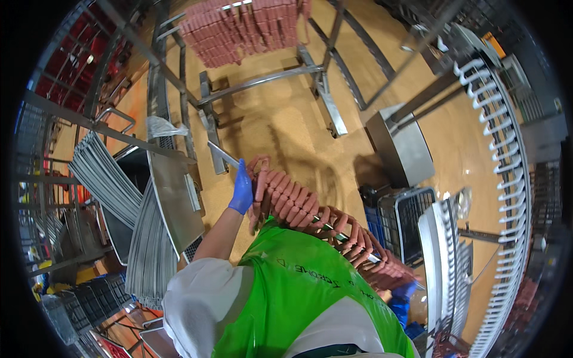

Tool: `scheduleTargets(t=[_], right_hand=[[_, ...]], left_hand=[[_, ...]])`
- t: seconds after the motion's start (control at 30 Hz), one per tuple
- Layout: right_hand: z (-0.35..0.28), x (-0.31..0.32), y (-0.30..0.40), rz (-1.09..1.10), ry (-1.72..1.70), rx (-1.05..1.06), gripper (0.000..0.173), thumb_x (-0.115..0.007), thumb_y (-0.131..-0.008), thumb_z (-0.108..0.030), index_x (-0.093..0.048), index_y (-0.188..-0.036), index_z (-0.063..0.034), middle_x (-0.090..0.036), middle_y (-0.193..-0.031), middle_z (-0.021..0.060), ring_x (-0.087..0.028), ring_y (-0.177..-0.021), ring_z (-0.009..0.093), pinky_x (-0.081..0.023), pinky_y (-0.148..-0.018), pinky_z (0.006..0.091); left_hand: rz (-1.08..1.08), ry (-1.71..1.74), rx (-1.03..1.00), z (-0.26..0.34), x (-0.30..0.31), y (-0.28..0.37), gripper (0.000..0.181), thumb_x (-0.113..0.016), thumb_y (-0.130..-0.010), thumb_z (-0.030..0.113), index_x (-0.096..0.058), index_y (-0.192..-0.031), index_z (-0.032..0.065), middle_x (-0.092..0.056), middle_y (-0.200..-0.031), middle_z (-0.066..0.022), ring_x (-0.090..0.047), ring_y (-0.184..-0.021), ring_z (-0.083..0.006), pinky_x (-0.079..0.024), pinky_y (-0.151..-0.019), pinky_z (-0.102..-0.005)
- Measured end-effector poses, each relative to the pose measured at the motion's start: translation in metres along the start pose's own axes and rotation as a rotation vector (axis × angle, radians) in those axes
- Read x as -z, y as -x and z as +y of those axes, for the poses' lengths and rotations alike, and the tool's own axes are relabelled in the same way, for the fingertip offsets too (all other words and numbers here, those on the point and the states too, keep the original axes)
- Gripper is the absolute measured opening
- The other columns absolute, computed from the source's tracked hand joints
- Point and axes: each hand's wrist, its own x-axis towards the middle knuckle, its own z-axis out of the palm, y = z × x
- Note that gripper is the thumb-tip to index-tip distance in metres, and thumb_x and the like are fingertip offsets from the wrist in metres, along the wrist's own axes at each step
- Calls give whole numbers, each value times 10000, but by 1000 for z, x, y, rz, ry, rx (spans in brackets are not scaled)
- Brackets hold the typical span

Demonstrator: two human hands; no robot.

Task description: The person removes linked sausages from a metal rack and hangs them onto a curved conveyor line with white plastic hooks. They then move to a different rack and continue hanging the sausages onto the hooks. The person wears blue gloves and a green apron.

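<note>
My left hand [242,190], in a blue glove, is closed around a flat metal rod [221,153] near its left end. Loops of linked sausages [291,201] hang along the rod, tightly packed on the left and more spread out towards the right. The rod slants across in front of my green apron [286,277], which bears writing. At the far right end, my blue-gloved right hand [404,290] grips the rod, partly hidden behind sausages and the apron.
A metal rack [264,83] ahead carries more hanging sausages [241,31]. Bundled metal rods [150,250] lie across a steel bin [172,192] at left. A curved conveyor with white hooks [506,179] runs along the right, near a steel box [403,147] and a dark crate [407,219].
</note>
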Motion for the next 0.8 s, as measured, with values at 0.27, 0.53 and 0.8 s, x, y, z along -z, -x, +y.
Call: scheduleTargets(t=[0.27, 0.53, 0.8], right_hand=[[57, 109, 48, 192, 3, -427, 434, -448, -842, -364, -524, -1141, -59, -565, -1140, 95, -520, -1071, 227, -412, -889, 347], [-67, 3, -292, -72, -226, -55, 472, -377, -874, -382, -513, -1144, -19, -559, -1149, 121, -503, -1103, 243, -394, -928, 350], [-70, 114, -409, 62, -497, -206, 522, -307, -906, -400, -501, -1148, 21, -553, -1158, 148, -486, -1134, 259, -376, -966, 352]], left_hand=[[186, -192, -138, 125, 6, -104, 374, -387, -950, 444, -476, -1067, 101, -480, -905, 18, -436, -845, -100, -352, -758, -259], [178, -752, -275, 291, -21, -270, 540, -356, -945, 483, -610, -1118, 39, -427, -554, 74, -375, -468, -41, -302, -423, -202], [160, -481, -239, 427, 72, -421, 617, -300, -955, 475, -542, -1175, -48, -551, -769, 3, -406, -513, -44, -319, -441, -166]])
